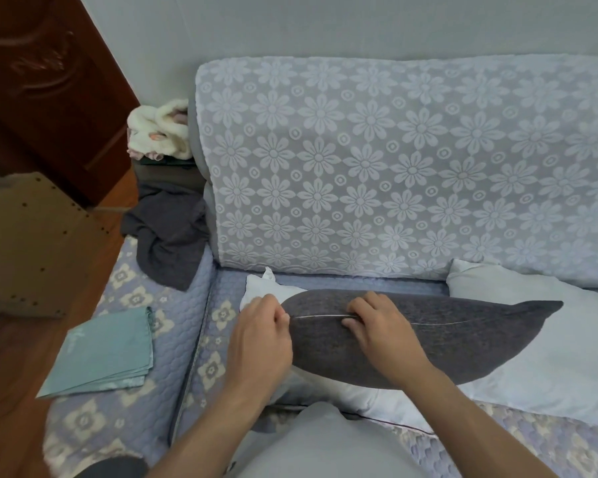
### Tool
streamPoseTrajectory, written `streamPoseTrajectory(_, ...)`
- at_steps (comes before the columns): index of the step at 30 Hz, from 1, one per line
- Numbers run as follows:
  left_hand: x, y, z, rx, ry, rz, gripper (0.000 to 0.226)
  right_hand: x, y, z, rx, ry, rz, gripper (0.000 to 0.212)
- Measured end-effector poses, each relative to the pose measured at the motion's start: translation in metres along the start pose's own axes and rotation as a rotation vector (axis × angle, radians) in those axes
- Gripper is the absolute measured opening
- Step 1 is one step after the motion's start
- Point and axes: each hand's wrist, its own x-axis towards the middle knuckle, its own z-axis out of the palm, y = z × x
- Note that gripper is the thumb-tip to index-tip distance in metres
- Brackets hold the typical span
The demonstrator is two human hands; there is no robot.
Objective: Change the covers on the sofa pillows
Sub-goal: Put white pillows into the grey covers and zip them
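A dark grey covered pillow (446, 343) lies on the sofa seat with its zipper seam (320, 316) facing up. My left hand (261, 336) pinches the left end of the zipper. My right hand (377, 326) rests on the cover, its fingers curled at the seam. A bare white pillow (259, 288) pokes out under the grey one on the left. Another bare white pillow (549, 346) lies to the right, partly beneath the grey one. Folded teal covers (107, 353) sit on the sofa arm at the left.
A crumpled dark grey cloth (170, 232) lies on the armrest by the floral lace-draped backrest (394, 160). A white fluffy bundle (159, 132) sits behind it. A brown wooden door (49, 91) and a cardboard box (25, 246) stand at the left.
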Motion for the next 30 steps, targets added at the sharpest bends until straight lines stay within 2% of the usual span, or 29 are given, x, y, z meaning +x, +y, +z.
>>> streamPoseTrajectory(2,0.000,-0.008,0.006,-0.128,0.061,-0.107,0.023,-0.009,0.037,-0.006,-0.078,-0.131,0.018,0.052)
streamPoseTrajectory(4,0.001,-0.014,0.007,-0.423,0.053,-0.384,0.028,-0.022,0.080,-0.016,-0.263,-0.276,0.156,0.088)
streamPoseTrajectory(6,0.000,-0.013,0.013,-0.798,-0.005,-0.705,0.029,-0.041,0.122,-0.029,-0.397,-0.408,0.293,0.107)
streamPoseTrajectory(7,-0.001,-0.011,0.016,-0.890,-0.036,-0.803,0.027,-0.049,0.138,-0.032,-0.430,-0.442,0.347,0.112)
streamPoseTrajectory(9,-0.001,0.002,0.030,-0.922,-0.052,-0.855,0.028,-0.062,0.163,-0.036,-0.487,-0.440,0.427,0.117)
streamPoseTrajectory(10,-0.001,0.010,0.035,-0.919,-0.048,-0.853,0.028,-0.065,0.171,-0.035,-0.496,-0.420,0.453,0.114)
streamPoseTrajectory(11,0.000,0.021,0.042,-0.916,-0.041,-0.846,0.028,-0.070,0.181,-0.037,-0.490,-0.410,0.459,0.101)
streamPoseTrajectory(13,0.008,0.035,0.050,-0.952,-0.018,-0.824,0.028,-0.070,0.186,-0.043,-0.474,-0.396,0.392,0.045)
streamPoseTrajectory(14,0.014,0.042,0.052,-0.974,-0.004,-0.812,0.029,-0.072,0.188,-0.048,-0.437,-0.363,0.367,0.025)
streamPoseTrajectory(17,0.033,0.056,0.049,-0.998,0.045,-0.749,0.031,-0.070,0.192,-0.071,-0.357,-0.244,0.349,0.020)
streamPoseTrajectory(19,0.049,0.073,0.047,-1.019,0.059,-0.670,0.030,-0.062,0.200,-0.100,-0.355,-0.099,0.337,0.021)
streamPoseTrajectory(22,0.072,0.118,0.062,-1.038,0.024,-0.518,0.030,-0.056,0.225,-0.162,-0.359,0.215,0.304,0.015)
streamPoseTrajectory(25,0.076,0.162,0.097,-0.943,0.001,-0.424,0.029,-0.071,0.256,-0.204,-0.366,0.394,0.359,0.014)
streamPoseTrajectory(28,0.056,0.162,0.154,-0.527,-0.070,-0.235,0.027,-0.112,0.285,-0.200,-0.362,0.460,0.524,0.032)
streamPoseTrajectory(30,0.036,0.147,0.195,-0.233,-0.274,-0.123,0.020,-0.145,0.306,-0.177,-0.429,0.408,0.688,0.027)
